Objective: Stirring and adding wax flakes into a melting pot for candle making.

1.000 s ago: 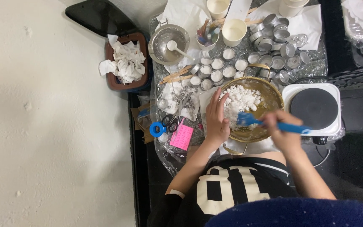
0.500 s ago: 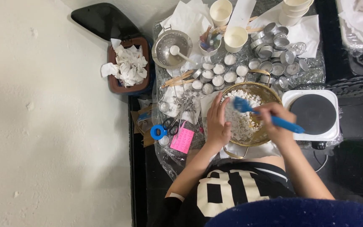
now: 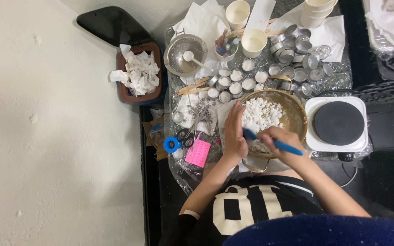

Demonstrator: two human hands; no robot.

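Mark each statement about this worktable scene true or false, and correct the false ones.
1. The right hand holds a blue tool over the pot. True.
2. The pot is empty. False: it holds white chunks.
3. The left hand rests at the pot's rim. True.
4. The hotplate has a pan on it. False: nothing stands on it.
5. The bin holds crumpled white paper. True.

A small pink rectangular label [image 3: 198,153] lay just right of the blue tape roll [image 3: 171,145], its print too small to tell.
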